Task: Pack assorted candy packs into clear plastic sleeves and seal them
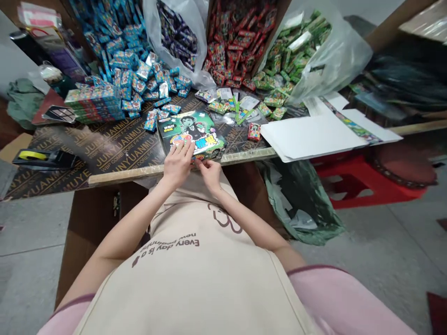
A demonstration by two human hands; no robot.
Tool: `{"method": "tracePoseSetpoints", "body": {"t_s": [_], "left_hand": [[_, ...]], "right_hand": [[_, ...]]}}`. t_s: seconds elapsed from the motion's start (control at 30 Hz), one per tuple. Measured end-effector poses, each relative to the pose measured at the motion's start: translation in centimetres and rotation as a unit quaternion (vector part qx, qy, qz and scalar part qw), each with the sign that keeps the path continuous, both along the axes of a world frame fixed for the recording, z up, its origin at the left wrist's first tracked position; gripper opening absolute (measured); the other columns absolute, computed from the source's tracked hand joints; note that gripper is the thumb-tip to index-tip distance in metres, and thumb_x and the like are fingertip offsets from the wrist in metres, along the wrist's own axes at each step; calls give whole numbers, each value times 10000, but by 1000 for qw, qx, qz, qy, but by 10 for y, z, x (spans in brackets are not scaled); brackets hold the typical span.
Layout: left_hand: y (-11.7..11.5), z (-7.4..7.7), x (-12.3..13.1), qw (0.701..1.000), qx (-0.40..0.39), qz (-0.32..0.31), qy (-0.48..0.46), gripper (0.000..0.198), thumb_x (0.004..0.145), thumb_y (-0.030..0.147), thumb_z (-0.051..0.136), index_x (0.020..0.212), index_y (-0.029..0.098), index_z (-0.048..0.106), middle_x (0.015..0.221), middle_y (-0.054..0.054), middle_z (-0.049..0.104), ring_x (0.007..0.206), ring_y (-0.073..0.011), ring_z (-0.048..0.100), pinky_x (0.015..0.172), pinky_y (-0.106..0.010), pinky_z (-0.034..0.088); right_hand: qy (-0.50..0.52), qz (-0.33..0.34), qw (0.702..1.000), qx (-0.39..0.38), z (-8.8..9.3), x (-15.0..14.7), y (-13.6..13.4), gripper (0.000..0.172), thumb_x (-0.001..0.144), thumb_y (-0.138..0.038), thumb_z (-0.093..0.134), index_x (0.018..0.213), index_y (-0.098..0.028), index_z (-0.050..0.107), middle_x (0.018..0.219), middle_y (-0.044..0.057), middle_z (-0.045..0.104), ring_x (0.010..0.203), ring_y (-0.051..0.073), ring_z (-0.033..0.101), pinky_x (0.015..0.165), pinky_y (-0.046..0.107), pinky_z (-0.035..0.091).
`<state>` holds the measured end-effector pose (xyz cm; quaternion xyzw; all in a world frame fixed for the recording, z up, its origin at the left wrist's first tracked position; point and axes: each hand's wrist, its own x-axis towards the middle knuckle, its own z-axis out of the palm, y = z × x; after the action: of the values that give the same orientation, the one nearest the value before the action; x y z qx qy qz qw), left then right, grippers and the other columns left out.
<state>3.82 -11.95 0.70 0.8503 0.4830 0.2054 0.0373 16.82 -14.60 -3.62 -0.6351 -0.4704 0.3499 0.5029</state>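
A green printed cardboard box point(190, 130) with cartoon figures lies closed at the table's front edge. My left hand point(179, 163) rests on its top near the front, fingers stretched out over the lid. At the box's front edge, the thumb and fingers of my right hand point(209, 174) are bent together in a pinch on the cardboard. What exactly sits between those fingertips is partly hidden. Small blue packets point(151, 120) lie just left of the box, and green packets point(220, 107) with clear wrappers lie behind it. A single red packet point(254, 131) is to its right.
Behind are heaps of blue packets point(129, 46), purple packets point(178, 37) in a bag, red packets point(233, 42) and green packets point(300, 46). Stacked packets point(96, 103) and a tape dispenser point(45, 158) stand left. White cardboard sheets point(314, 135) overhang the front edge above a green bag point(314, 209).
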Motion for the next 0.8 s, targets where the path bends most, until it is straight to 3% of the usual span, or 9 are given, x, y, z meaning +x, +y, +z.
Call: {"method": "tracePoseSetpoints", "body": {"t_s": [0.13,0.33,0.43,0.53,0.6,0.67,0.73,0.8], "left_hand": [[3,-1,-2,1000,-12,-3,-10,659,789,157,610,1426,184,443,1479,-120,458,1404,-302,381,1180,-477,257],[-4,9,1,999,-28,-14,26,693,820,227,620,1460,144,369,1517,-164,390,1432,-328,318,1189,-516,199],[-9,9,14,999,-27,3,22,834,758,359,724,1450,69,359,1523,-246,335,1438,-418,250,1175,-586,157],[-7,2,28,999,-19,38,-6,827,732,368,760,1414,65,404,1506,-268,345,1437,-459,212,1169,-621,123],[-4,-3,32,999,-18,43,-21,713,775,309,721,1395,102,437,1494,-239,382,1440,-442,223,1171,-619,132],[-2,-5,31,999,-18,40,-24,616,820,262,662,1383,118,457,1480,-220,410,1438,-426,245,1170,-614,156],[-1,-6,28,999,-14,36,-11,560,849,230,610,1376,105,465,1467,-226,426,1429,-425,269,1163,-617,177],[-1,-5,26,1000,-7,26,6,539,856,207,587,1370,91,470,1453,-238,438,1416,-433,293,1152,-620,202]], "right_hand": [[-112,-42,992,-27,-11,1,7,571,788,-641,556,454,-203,405,467,-15,397,536,111,364,565,268,301],[-235,-25,969,-76,-34,33,-6,524,772,-548,657,445,-215,419,480,25,502,543,151,450,593,296,296],[-227,-44,971,-63,-31,60,-21,517,764,-566,661,465,-211,432,475,-1,485,505,130,423,568,286,308],[-210,-107,971,31,-14,89,-24,487,809,-602,596,553,-201,491,553,-10,503,555,128,447,601,274,368],[-192,-143,966,102,-3,107,-10,458,847,-629,526,720,-192,576,716,27,581,687,156,531,679,288,425],[-155,-124,971,136,3,118,17,505,883,-662,428,964,-195,603,913,70,619,851,181,588,755,313,459],[-96,-46,988,111,5,121,50,585,897,-701,326,1134,-222,566,1015,81,622,941,186,609,771,326,477],[-31,38,998,48,6,113,81,629,884,-735,301,1151,-235,573,1016,75,640,949,192,621,754,333,491]]}}
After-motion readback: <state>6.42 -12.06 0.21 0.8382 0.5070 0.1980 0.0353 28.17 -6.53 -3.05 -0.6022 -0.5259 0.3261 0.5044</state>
